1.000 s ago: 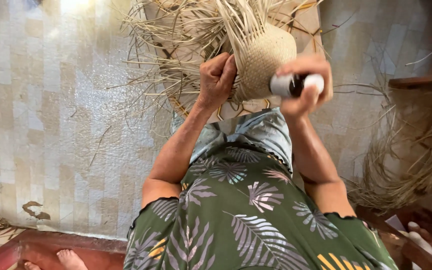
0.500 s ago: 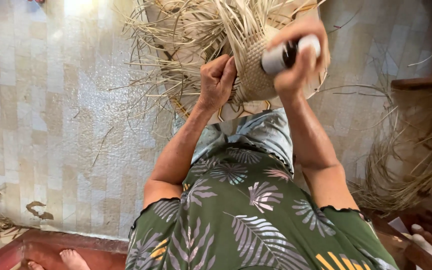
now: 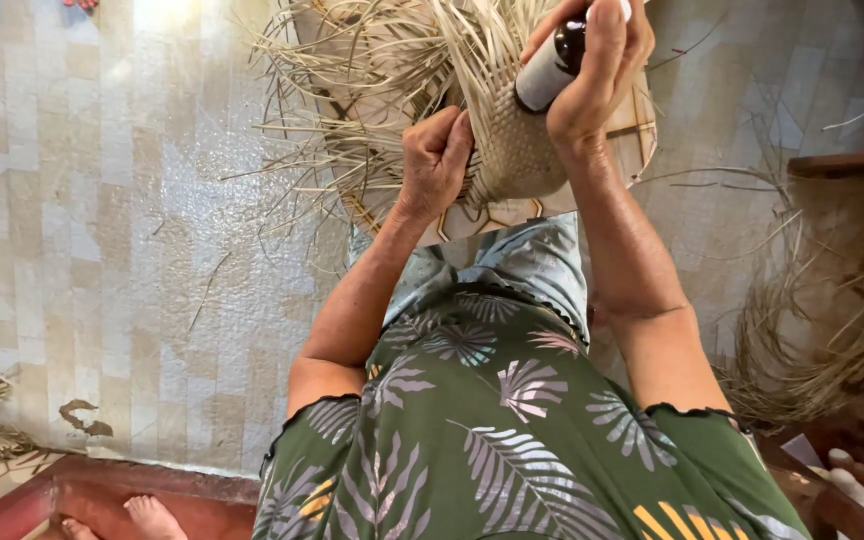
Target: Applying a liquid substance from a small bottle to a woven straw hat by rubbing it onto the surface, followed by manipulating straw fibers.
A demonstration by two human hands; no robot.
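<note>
Above a pale tiled floor (image 3: 102, 230), right hand (image 3: 592, 70) fingers clasp a bottle (image 3: 550, 68) slanting up-right; left hand (image 3: 437, 160) grips woven straw (image 3: 512, 150).

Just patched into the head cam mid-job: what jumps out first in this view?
At top centre, the half-woven straw piece, loose strands fanning out over the tiled floor. The left hand pinches its woven edge, while the right hand holds a dark bottle with a white label above it. More straw is heaped at right.

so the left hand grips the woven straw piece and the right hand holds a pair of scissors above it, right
Not quite. The left hand does grip the woven straw piece, but the right hand holds a dark bottle with a white label above it, not scissors. The head view shows this.
</note>
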